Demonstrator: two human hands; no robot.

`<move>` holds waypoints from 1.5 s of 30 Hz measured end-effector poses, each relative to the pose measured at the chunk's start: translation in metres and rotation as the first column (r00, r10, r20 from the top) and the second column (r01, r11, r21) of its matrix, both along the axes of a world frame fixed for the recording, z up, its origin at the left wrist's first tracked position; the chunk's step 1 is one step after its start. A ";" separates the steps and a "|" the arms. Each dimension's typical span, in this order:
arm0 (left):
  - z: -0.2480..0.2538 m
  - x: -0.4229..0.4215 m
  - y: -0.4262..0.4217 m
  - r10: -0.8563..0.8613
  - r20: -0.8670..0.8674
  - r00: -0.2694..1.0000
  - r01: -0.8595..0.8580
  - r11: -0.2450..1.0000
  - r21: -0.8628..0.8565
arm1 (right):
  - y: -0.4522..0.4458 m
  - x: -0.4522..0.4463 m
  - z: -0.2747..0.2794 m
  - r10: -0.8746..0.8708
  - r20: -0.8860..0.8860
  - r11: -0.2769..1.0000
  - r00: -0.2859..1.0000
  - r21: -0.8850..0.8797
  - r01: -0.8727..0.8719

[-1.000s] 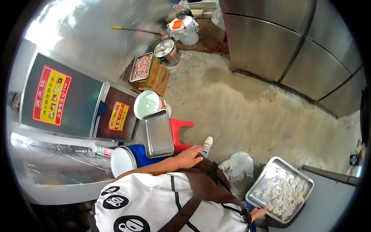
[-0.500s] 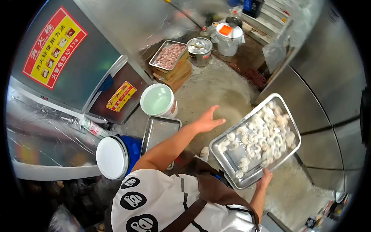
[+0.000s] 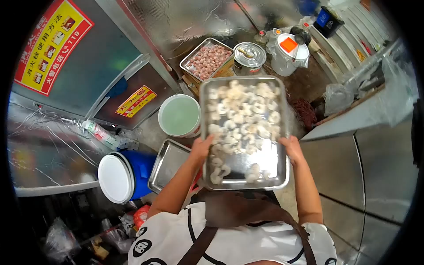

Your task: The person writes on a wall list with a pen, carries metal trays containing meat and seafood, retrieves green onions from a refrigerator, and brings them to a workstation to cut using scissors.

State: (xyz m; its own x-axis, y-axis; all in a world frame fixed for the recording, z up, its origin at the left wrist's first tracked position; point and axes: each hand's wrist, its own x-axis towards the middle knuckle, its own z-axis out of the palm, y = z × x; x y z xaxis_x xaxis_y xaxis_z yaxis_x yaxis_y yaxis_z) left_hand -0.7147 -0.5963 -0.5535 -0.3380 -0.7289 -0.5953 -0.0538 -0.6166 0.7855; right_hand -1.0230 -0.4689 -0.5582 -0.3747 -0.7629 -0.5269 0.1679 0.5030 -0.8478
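A metal tray (image 3: 265, 184) is held out before my body, roughly level and slightly blurred. Pale peeled shrimp (image 3: 245, 115) are spread over its far and middle parts, with a few near the front corners and bare metal showing between. My left hand (image 3: 202, 148) grips the left rim, thumb over the edge. On the opposite rim, my right hand (image 3: 291, 149) holds on in the same way. The fingers under the tray are hidden on both sides.
On the left stand a white bucket (image 3: 196, 130) of greenish liquid, a bare metal tray (image 3: 164, 164) and a blue barrel (image 3: 140, 173). Behind are a tray of pinkish meat pieces (image 3: 210, 62), a lidded pot (image 3: 250, 56) and a white tub (image 3: 285, 66). Steel cabinet doors (image 3: 338, 172) line the right.
The shrimp tray has swung from the right to in front of me and straightened. My left hand, free and spread before, now grips its left rim. My right hand still holds the tray.
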 end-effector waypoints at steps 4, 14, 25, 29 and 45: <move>-0.004 0.003 -0.013 0.333 0.077 0.940 -0.329 0.942 -0.058 | -0.127 -0.020 -0.012 0.344 -0.090 0.939 0.935 0.031 -0.343; -0.065 0.004 -0.029 0.852 0.120 0.509 -0.845 0.521 -0.120 | -0.344 -0.053 -0.172 0.099 0.626 0.995 0.773 -0.057 -0.081; -0.061 -0.077 -0.073 0.942 0.336 -0.024 -0.998 -0.005 -0.057 | -0.518 -0.056 -0.364 -0.067 0.662 0.993 0.746 0.119 -0.017; -0.071 -0.098 -0.083 0.937 0.304 -0.174 -0.985 -0.170 -0.039 | -0.574 -0.026 -0.408 -0.178 0.641 0.977 0.746 0.206 0.056; -0.093 -0.127 -0.060 0.968 0.141 -0.209 -0.978 -0.208 -0.022 | -0.613 -0.036 -0.468 -0.311 0.445 0.949 0.840 0.188 0.252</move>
State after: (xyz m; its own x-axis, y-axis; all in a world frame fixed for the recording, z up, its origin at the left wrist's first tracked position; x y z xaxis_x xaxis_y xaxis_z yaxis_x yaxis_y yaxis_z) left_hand -0.8420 -0.6566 -0.6467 0.7784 -0.0909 -0.6211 0.6207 -0.0360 0.7832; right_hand -1.0593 -1.0818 -1.0259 -0.2538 -0.5836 -0.7713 0.6755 0.4638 -0.5732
